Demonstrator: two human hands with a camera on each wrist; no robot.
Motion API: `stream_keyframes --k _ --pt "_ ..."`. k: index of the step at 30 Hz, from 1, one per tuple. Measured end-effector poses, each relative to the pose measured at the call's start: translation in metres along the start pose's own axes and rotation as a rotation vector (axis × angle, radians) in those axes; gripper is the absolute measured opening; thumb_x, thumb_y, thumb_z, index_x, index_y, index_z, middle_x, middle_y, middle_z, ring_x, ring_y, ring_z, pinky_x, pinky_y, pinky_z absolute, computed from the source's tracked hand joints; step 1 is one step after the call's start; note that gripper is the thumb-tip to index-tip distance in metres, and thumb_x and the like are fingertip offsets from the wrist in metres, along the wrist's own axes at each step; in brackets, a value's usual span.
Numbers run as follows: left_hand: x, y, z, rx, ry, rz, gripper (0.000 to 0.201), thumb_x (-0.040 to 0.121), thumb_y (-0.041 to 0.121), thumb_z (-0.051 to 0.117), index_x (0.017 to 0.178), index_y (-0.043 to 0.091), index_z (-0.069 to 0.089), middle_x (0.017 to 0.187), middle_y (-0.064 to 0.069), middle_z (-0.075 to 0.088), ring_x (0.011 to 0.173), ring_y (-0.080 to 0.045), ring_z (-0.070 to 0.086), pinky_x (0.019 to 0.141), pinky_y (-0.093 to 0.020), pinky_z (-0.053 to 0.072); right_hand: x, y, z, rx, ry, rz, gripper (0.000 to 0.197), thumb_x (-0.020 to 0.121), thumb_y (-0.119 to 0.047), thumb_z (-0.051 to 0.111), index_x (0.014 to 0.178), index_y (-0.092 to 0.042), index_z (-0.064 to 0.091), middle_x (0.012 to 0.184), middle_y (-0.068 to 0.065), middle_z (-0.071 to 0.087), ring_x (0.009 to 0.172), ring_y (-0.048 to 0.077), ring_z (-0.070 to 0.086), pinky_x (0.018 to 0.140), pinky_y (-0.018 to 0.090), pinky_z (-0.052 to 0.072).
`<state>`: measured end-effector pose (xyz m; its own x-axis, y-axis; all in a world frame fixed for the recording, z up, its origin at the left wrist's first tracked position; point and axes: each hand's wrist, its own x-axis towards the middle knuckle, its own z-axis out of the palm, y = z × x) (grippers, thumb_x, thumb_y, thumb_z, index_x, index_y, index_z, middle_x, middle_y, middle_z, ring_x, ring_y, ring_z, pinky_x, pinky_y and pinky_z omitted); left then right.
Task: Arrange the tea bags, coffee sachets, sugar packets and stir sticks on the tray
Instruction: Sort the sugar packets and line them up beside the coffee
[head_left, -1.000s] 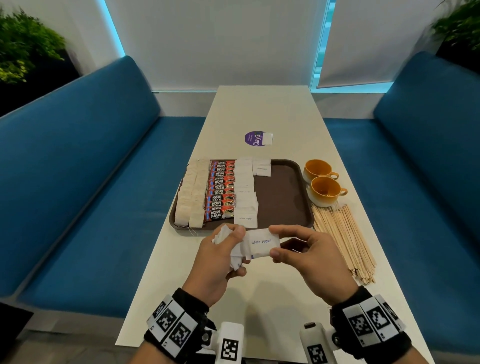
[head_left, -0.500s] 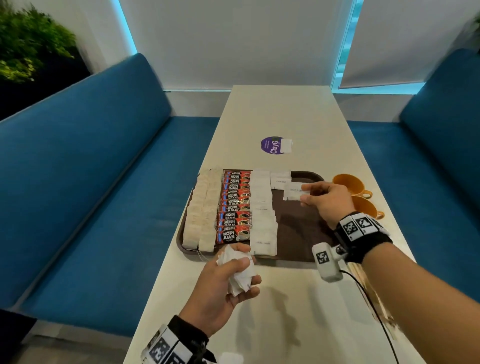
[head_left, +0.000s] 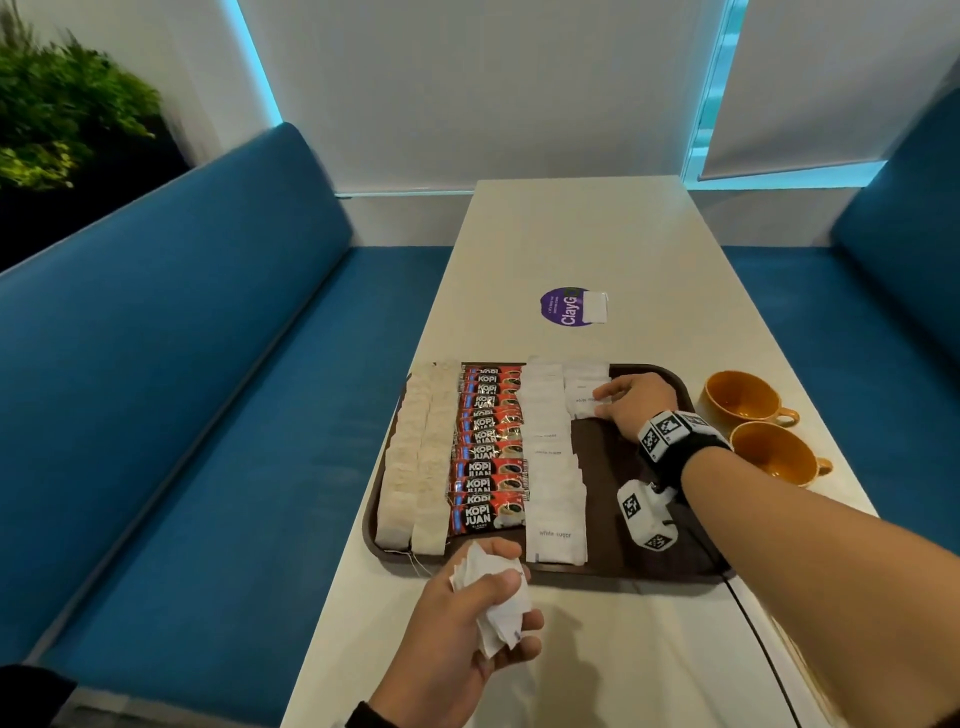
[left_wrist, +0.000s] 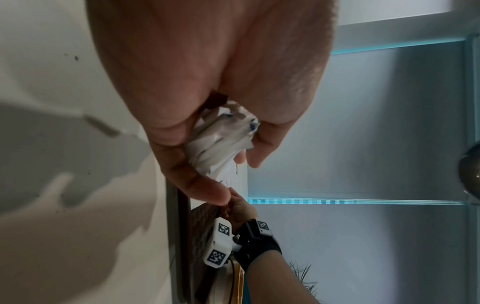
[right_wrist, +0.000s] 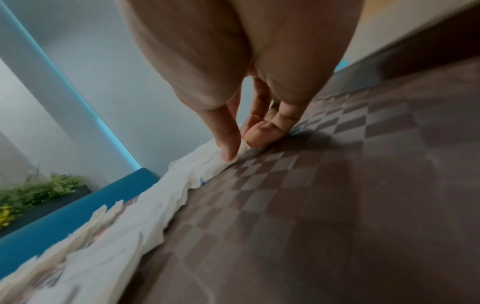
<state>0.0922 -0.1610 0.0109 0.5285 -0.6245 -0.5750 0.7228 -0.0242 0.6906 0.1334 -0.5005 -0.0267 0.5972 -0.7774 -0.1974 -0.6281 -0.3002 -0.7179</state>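
Sugar now leaves the bunch: the right hand (head_left: 631, 402) has carried one white paper sugar packet (head_left: 584, 404) to the far end of the brown plastic tray (head_left: 670, 561), pinching it down there, starting a second column. The left hand (head_left: 467, 623) still clutches the remaining crumpled packets (head_left: 493, 597) at the tabletop's near edge.
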Motion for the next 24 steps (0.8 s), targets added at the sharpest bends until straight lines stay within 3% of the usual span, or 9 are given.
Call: stream_keyframes --k 5,9,12,14,17,21,24 --pt "0.004 -0.001 0.001 -0.011 -0.013 -0.011 0.018 0.088 -0.004 0.065 0.100 0.007 0.074 0.094 -0.020 0.067 0.072 -0.041 0.064 0.060 -0.040 0.053 0.005 -0.001 0.003 -0.117 -0.024 -0.004 0.009 0.087 -0.020 0.081 0.092 -0.026 0.076 0.088 -0.003 0.069 0.080 0.014 0.063 0.067 0.023 0.047" --pt "0.004 -0.004 0.000 -0.020 -0.046 -0.015 0.020 0.085 -0.005 0.069 0.101 0.007 0.074 0.095 -0.019 0.067 0.073 -0.042 0.064 0.062 -0.041 0.053 0.003 0.000 0.002 -0.105 -0.019 -0.009 0.012 0.086 -0.020 0.082 0.096 -0.025 0.077 0.092 -0.001 0.070 0.082 0.016 0.065 0.069 0.023 0.048" --pt "-0.002 -0.005 -0.001 -0.030 -0.080 0.002 0.040 0.067 0.000 0.075 0.106 0.007 0.072 0.098 -0.020 0.065 0.075 -0.041 0.065 0.064 -0.042 0.054 -0.006 0.000 -0.005 -0.027 0.001 -0.011 0.015 0.087 -0.018 0.080 0.101 -0.024 0.075 0.097 0.000 0.071 0.082 0.016 0.066 0.063 0.021 0.048" --pt "-0.008 -0.005 -0.002 -0.061 -0.114 0.019 0.048 0.062 -0.002 0.069 0.109 0.006 0.072 0.101 -0.022 0.064 0.076 -0.042 0.065 0.064 -0.042 0.054 -0.017 -0.002 -0.012 0.018 0.020 -0.023 0.015 0.087 -0.018 0.079 0.100 -0.024 0.075 0.099 0.001 0.073 0.085 0.016 0.067 0.069 0.024 0.052" --pt "-0.017 -0.004 -0.002 -0.081 -0.169 0.055 0.055 0.061 -0.007 0.061 0.113 0.007 0.073 0.112 -0.025 0.064 0.081 -0.046 0.067 0.064 -0.043 0.056 -0.047 -0.009 -0.028 0.101 0.021 -0.065 0.013 0.090 -0.017 0.076 0.100 -0.024 0.074 0.098 0.001 0.072 0.088 0.018 0.068 0.075 0.028 0.055" --pt "-0.034 -0.005 0.000 -0.074 -0.239 0.122 0.056 0.082 -0.019 0.049 0.123 0.014 0.071 0.120 -0.026 0.068 0.093 -0.054 0.068 0.067 -0.045 0.060 -0.118 -0.018 -0.049 0.210 -0.067 -0.153 0.009 0.091 -0.019 0.075 0.096 -0.026 0.075 0.091 0.002 0.072 0.084 0.019 0.068 0.078 0.034 0.061" --pt "-0.050 -0.007 0.005 -0.073 -0.282 0.166 0.061 0.076 -0.009 0.058 0.130 0.018 0.064 0.123 -0.026 0.067 0.100 -0.058 0.066 0.070 -0.046 0.061 -0.184 -0.020 -0.065 0.269 -0.184 -0.227 0.007 0.091 -0.020 0.075 0.096 -0.025 0.076 0.085 0.003 0.073 0.076 0.013 0.066 0.073 0.029 0.058"
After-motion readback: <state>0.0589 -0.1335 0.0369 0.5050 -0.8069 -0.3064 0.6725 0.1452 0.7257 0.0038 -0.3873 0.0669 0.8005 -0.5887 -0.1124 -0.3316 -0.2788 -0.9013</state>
